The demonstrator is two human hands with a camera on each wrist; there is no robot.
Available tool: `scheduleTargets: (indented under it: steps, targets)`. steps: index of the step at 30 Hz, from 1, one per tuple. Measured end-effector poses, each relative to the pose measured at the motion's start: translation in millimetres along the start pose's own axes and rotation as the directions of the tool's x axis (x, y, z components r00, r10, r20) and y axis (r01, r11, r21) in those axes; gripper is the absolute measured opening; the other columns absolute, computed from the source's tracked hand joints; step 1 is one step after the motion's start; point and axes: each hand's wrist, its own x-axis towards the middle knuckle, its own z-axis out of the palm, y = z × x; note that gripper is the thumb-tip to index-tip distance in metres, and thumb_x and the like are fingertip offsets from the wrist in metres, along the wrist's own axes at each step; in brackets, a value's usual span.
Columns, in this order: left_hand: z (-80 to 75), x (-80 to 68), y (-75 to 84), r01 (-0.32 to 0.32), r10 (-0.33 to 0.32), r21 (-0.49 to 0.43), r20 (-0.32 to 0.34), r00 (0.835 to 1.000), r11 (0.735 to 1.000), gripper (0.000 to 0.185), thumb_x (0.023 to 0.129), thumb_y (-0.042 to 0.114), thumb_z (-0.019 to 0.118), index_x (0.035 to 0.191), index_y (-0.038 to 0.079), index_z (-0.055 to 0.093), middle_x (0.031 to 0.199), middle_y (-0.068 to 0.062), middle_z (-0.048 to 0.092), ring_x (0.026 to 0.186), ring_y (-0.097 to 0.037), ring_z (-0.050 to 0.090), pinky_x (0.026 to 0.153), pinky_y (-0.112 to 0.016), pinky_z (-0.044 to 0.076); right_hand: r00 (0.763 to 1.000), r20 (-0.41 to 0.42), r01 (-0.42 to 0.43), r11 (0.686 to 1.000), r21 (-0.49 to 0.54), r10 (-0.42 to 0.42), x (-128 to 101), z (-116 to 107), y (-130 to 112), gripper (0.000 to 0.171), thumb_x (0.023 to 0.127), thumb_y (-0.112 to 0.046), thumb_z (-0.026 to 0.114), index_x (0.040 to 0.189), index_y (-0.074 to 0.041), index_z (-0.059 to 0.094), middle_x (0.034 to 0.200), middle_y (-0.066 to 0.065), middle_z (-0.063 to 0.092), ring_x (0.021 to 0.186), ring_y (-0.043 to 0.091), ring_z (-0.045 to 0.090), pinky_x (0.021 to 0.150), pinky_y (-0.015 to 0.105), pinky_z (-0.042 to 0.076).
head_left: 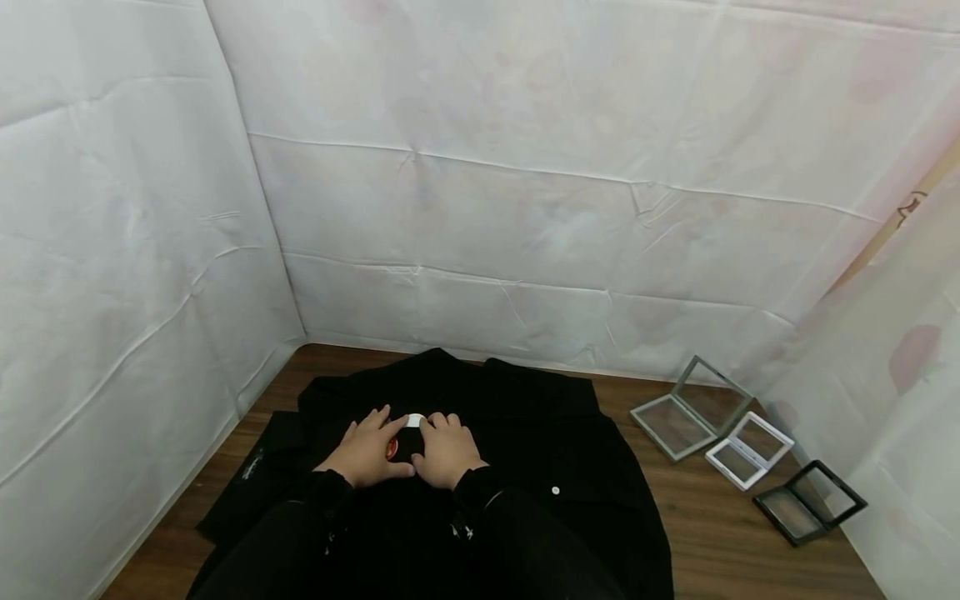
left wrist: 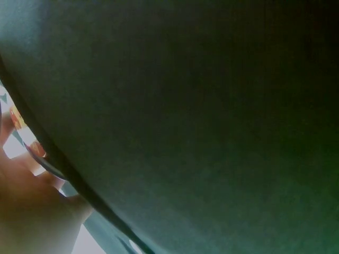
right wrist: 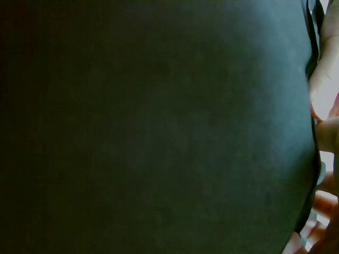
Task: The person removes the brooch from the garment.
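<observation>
- Left hand (head_left: 367,450) and right hand (head_left: 448,452) rest close together over black garment (head_left: 525,425), thumbs inward; can't tell if either grips.
- Between them: white patch (head_left: 415,420), red round spot (head_left: 392,448), dark cloth or object, unclear.
- Garment spread on wooden table (head_left: 667,508).
- Over to the right: grey (head_left: 693,408), white (head_left: 748,452), black folding frames (head_left: 810,502), opened.
- Dark sleeves mostly block wrist views.

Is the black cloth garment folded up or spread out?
Spread out: the black garment lies wide across the brown wooden table.
</observation>
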Motion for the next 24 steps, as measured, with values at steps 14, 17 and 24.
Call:
scheduleTargets:
  steps: [14, 17, 24]
  targets:
    - [-10.4, -6.8, 11.3, 0.026, -0.026, -0.05, 0.005, 1.0, 0.998, 0.095, 0.078, 0.057, 0.086, 0.153, 0.011, 0.051, 0.16, -0.029, 0.034, 0.146, -0.053, 0.029, 0.111, -0.076, 0.023, 0.997, 0.074, 0.023, 0.998, -0.06, -0.019, -6.5, -11.1, -8.2, 0.054, 0.101, -0.037, 0.058, 0.154, -0.029, 0.051, 0.154, 0.001, 0.047, 0.13, 0.022, 0.044, 0.105, 0.042, 0.043]
    - [-10.9, -7.1, 12.3, 0.03, -0.03, -0.052, 0.006, 1.0, 0.998, 0.095, 0.078, 0.057, 0.086, 0.153, 0.011, 0.051, 0.16, -0.029, 0.035, 0.146, -0.053, 0.029, 0.112, -0.076, 0.022, 0.997, 0.074, 0.014, 0.998, -0.063, -0.009, -7.0, -11.6, -9.2, 0.054, 0.101, -0.037, 0.057, 0.154, -0.029, 0.051, 0.152, 0.001, 0.048, 0.126, 0.021, 0.045, 0.105, 0.041, 0.043]
    - [-10.6, -6.1, 12.1, 0.031, -0.031, -0.042, 0.007, 0.999, 0.999, 0.095, 0.078, 0.058, 0.086, 0.153, 0.011, 0.051, 0.159, -0.028, 0.035, 0.146, -0.052, 0.03, 0.112, -0.075, 0.023, 0.996, 0.084, 0.009, 0.997, -0.073, -0.003, -9.2, -16.2, -11.2, 0.054, 0.102, -0.038, 0.056, 0.155, -0.03, 0.049, 0.152, 0.0, 0.048, 0.124, 0.021, 0.045, 0.104, 0.041, 0.043]
